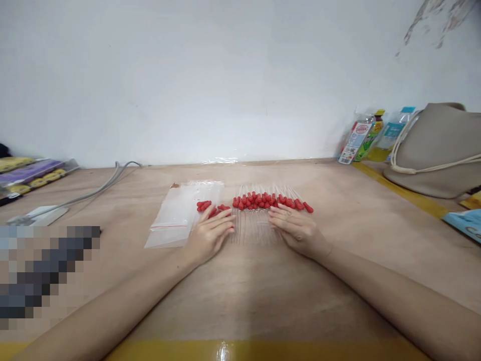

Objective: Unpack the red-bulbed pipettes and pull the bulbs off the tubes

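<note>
Several thin clear droppers with red bulbs point(259, 200) lie side by side on the wooden table, their bulbs in a rough row and clear tubes pointing both away from and toward me. My left hand point(210, 232) rests at the left end of this row, fingers stretched out. A few more red bulbs point(203, 205) show beside its fingertips, on a clear zip bag point(175, 213). At the right end lies my right hand point(295, 228), fingers extended over the tubes and touching the bulbs' near side. What lies under both palms is hidden.
A grey cable point(92, 193) runs across the left side, near packs of yellow and purple items point(32, 175). On the right stand a carton point(355, 142), bottles point(394, 133) and a beige bag point(439, 145). A blue packet point(466, 224) lies at the right edge. Yellow tape point(180, 350) marks the front.
</note>
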The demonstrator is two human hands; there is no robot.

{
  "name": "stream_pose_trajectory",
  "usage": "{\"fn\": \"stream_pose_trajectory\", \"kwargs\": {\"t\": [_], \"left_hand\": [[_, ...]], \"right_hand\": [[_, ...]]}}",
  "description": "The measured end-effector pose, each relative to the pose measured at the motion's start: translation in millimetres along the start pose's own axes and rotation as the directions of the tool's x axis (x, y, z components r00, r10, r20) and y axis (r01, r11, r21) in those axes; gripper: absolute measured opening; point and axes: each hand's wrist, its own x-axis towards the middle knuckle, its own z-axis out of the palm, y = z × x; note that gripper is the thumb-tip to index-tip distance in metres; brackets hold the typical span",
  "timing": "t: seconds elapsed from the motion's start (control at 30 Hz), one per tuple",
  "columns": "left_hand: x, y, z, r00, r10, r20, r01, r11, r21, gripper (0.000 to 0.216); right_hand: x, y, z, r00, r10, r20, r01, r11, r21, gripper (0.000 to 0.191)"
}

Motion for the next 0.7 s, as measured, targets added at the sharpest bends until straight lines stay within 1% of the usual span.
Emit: {"fn": "stream_pose_trajectory", "kwargs": {"t": [0.1, 0.17, 0.27, 0.37, 0.47, 0.57, 0.63, 0.7], "left_hand": [[-2.8, -9.0, -7.1, 0.998, -0.047, -0.046, 0.048, 0.999, 0.021, 0.017], [-1.1, -16.9, -10.4, 0.986, -0.149, -0.073, 0.150, 0.989, 0.010, 0.018], [2.8, -34.3, -13.1, 0.930, -0.349, -0.113, 0.352, 0.936, 0.012, 0.021], [4.8, -52.8, -15.1, 0.887, -0.451, -0.100, 0.456, 0.889, 0.033, 0.027], [5.8, -62.0, -17.3, 0.858, -0.512, -0.035, 0.512, 0.859, 0.013, 0.030], [8.0, -58.9, -17.5, 0.838, -0.546, 0.014, 0.546, 0.837, -0.032, 0.027], [9.8, -53.6, -15.7, 0.842, -0.538, 0.033, 0.539, 0.842, -0.019, 0.021], [11.1, -49.4, -12.9, 0.865, -0.499, 0.057, 0.497, 0.867, 0.042, 0.014]], "right_hand": [[-0.9, 3.4, -3.8, 0.994, 0.106, -0.010, -0.106, 0.993, -0.043, 0.019], [-1.3, 3.8, -3.0, 0.987, 0.158, 0.004, -0.157, 0.983, -0.097, 0.016], [-0.1, 2.1, -0.7, 0.974, 0.227, 0.003, -0.222, 0.955, -0.198, 0.017], [4.6, -1.7, 1.8, 0.959, 0.281, 0.028, -0.266, 0.933, -0.242, 0.023], [11.1, -6.7, 6.0, 0.944, 0.327, 0.052, -0.305, 0.919, -0.248, 0.026], [16.3, -10.8, 12.4, 0.934, 0.355, 0.040, -0.334, 0.907, -0.257, 0.024], [18.6, -13.0, 16.7, 0.931, 0.364, 0.036, -0.342, 0.899, -0.273, 0.022], [20.5, -15.0, 20.0, 0.930, 0.365, 0.035, -0.340, 0.894, -0.293, 0.021]]}}
